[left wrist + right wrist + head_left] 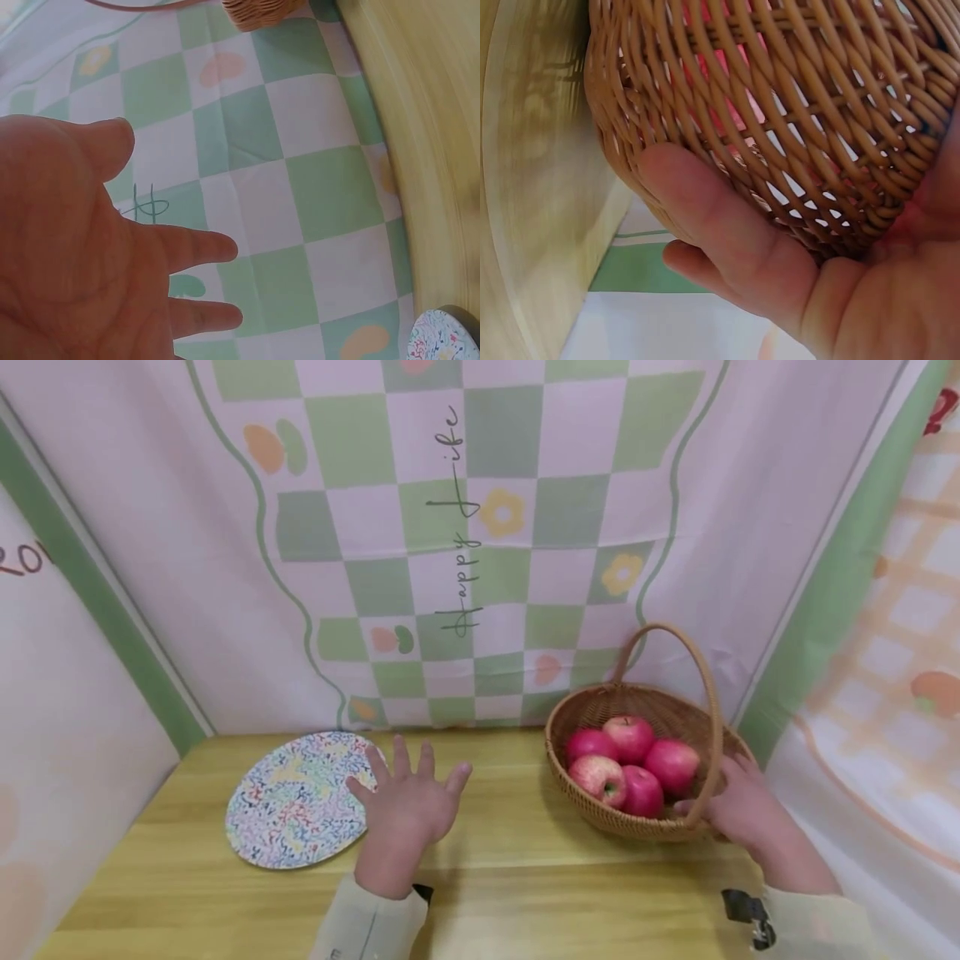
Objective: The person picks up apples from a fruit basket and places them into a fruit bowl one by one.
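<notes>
A brown wicker basket (705, 828) with a tall arched handle stands at the right of the table, several red apples (630, 739) inside. My right hand (742, 802) grips the basket at its right end, beside the handle. In the right wrist view its fingers (705, 199) lie along the woven outer wall, and red shows through the gaps. My left hand (412, 810) is spread wide over the middle of the table, holding nothing. It overlaps the right edge of a flat round disc (292, 810) with a multicoloured speckled pattern. The left wrist view shows the bare palm (82, 247).
The wooden table (510, 893) meets a green-and-white checked cloth (498, 518) hanging behind it. Pale cloth panels with green borders close in the left side (75, 693) and the right side (855, 793).
</notes>
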Demonstrator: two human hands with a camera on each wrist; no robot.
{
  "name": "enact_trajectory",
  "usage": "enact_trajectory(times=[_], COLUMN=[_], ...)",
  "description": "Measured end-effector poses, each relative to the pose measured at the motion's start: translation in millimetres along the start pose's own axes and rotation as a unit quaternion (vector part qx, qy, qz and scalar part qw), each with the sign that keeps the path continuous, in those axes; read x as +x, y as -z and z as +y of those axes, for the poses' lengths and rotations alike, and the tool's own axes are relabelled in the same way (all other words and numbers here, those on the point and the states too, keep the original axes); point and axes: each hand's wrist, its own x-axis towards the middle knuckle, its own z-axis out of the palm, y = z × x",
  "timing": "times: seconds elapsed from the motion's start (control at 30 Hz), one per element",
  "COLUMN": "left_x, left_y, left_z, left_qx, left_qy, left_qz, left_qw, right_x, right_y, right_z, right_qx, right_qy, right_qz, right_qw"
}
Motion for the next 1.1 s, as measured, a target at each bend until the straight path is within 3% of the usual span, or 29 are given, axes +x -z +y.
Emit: enact_trajectory(times=[0.27,0.53,0.83,1.1], left_x=[-2.1,-4.9,-5.3,-5.9], left_y=[3.9,1.8,0.1,-0.5], left_z=[2.4,4.0,4.1,3.1], left_qx=[-0.013,-0.016,-0.022,-0.018], left_qy=[0.0,-0.002,-0.011,-0.008], left_qz=[0.021,0.013,0.022,0.027], left_qw=[0.9997,0.9998,0.9994,0.9994], right_x=[-2.8,-9.1,-15.0,-17.2], right_y=[1.3,-6.5,-13.2,-25.9], right_z=[3.6,4.8,-18.4,-37.2], right_qx=[-0.037,-0.087,-0.107,-0.081], right_qy=[0.01,0.053,0.057,0.04], right_qz=[-0.006,-0.003,-0.003,-0.023], right_qw=[0.999,0.995,0.993,0.996])
